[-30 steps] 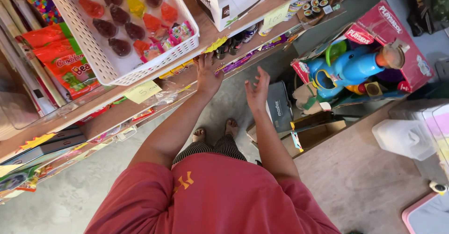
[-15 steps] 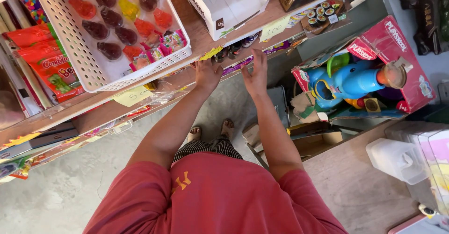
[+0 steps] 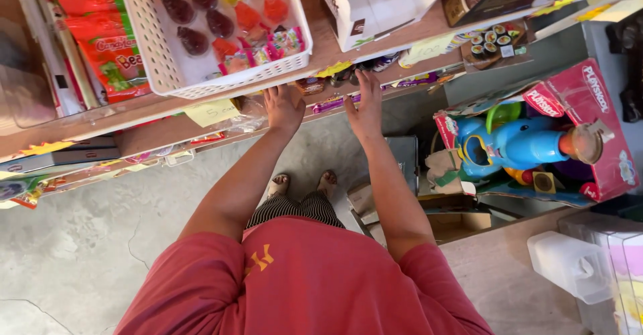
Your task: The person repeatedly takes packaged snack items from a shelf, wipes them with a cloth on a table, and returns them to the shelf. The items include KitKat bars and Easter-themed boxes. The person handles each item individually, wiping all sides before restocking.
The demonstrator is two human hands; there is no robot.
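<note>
Head view: left hand [image 3: 284,107] and right hand [image 3: 366,111] both open, empty, fingertips under the white basket [image 3: 161,54] shelf edge.

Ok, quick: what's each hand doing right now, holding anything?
Left hand: open, empty, fingers reaching under the white basket at the shelf edge.
Right hand: open, empty, fingertips by the small dark bottles.
</note>
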